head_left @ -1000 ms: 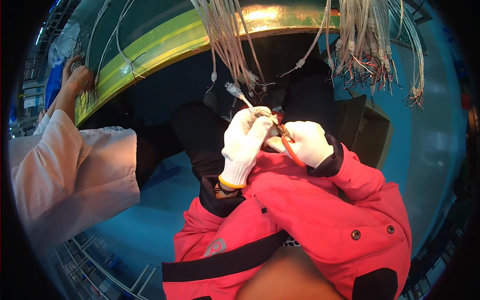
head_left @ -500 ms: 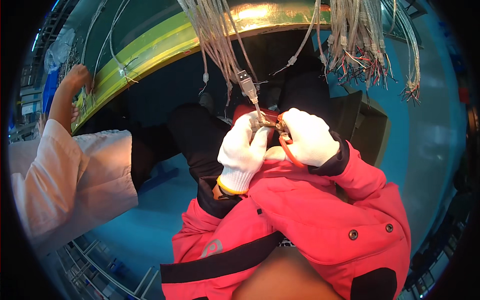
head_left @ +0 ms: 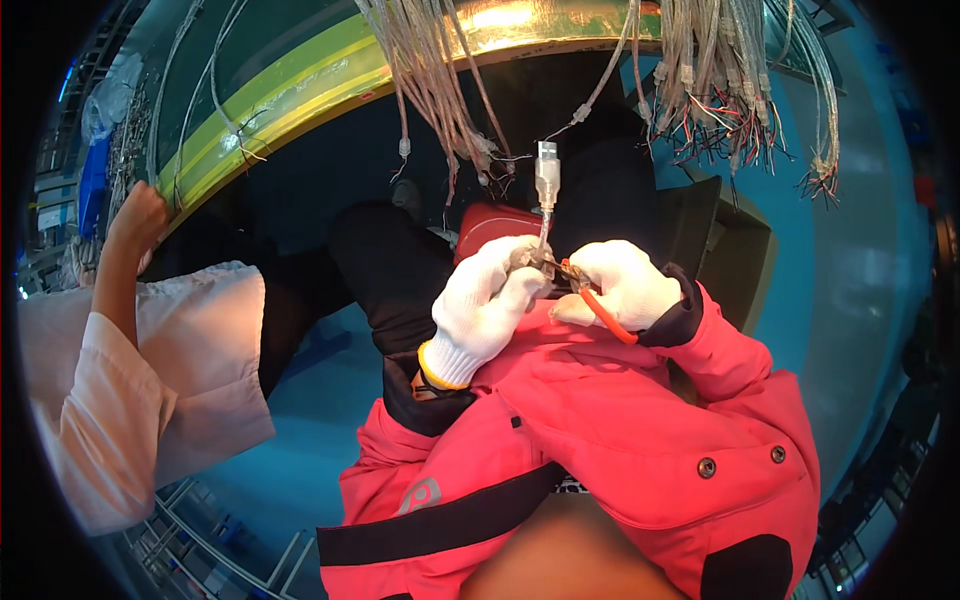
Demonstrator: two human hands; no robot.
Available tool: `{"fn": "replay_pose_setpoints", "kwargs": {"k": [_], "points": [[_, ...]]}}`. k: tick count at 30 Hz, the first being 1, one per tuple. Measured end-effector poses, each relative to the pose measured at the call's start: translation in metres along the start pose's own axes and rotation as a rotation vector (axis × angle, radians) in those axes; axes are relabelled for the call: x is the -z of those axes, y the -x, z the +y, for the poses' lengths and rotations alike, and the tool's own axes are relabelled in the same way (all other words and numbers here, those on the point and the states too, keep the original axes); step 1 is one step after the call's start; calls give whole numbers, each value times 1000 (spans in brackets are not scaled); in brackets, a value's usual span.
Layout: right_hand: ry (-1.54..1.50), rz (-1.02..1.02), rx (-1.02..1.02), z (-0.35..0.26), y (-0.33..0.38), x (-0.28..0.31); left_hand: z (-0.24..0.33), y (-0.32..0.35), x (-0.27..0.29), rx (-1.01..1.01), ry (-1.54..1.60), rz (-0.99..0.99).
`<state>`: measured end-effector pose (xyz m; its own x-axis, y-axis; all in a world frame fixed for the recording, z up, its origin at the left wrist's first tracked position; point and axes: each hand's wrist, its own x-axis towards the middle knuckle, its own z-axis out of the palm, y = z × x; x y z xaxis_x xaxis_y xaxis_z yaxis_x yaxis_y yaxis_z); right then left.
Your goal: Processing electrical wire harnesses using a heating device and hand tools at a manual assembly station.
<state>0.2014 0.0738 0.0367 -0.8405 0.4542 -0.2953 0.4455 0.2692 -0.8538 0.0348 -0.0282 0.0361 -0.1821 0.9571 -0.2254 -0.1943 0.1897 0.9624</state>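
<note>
Head view: gloved left hand (head_left: 487, 310) pinches the clear connector cable (head_left: 546, 185), right hand (head_left: 622, 283) grips orange-handled cutters (head_left: 598, 305) closed at it — a slip could nick good wire.

The connector (head_left: 547, 172) now stands upright above the left hand (head_left: 488, 305), lifted from its earlier slant. The co-worker's hand (head_left: 138, 215) has slid down the bench edge (head_left: 262, 105).

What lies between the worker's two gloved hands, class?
In the head view, the left hand and right hand meet over a thin cable ending in a metal plug, and the jaws of orange-handled cutters cross the gap.
</note>
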Motion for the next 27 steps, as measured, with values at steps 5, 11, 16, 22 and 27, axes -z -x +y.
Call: {"fn": "replay_pose_setpoints", "kwargs": {"k": [5, 11, 16, 22, 27], "points": [[-72, -21, 128, 2, 3, -6, 1, 6, 1, 59, 286, -56], [-644, -275, -115, -5, 7, -12, -9, 4, 17, 168, 546, -272], [-748, -327, -157, -6, 5, -19, -28, 1, 25, 248, 846, -472], [-302, -130, 61, 5, -1, -22, -29, 2, 19, 39, 565, -243], [-842, -234, -210, -2, -6, -24, -24, -1, -4, -141, 477, 130]]}}
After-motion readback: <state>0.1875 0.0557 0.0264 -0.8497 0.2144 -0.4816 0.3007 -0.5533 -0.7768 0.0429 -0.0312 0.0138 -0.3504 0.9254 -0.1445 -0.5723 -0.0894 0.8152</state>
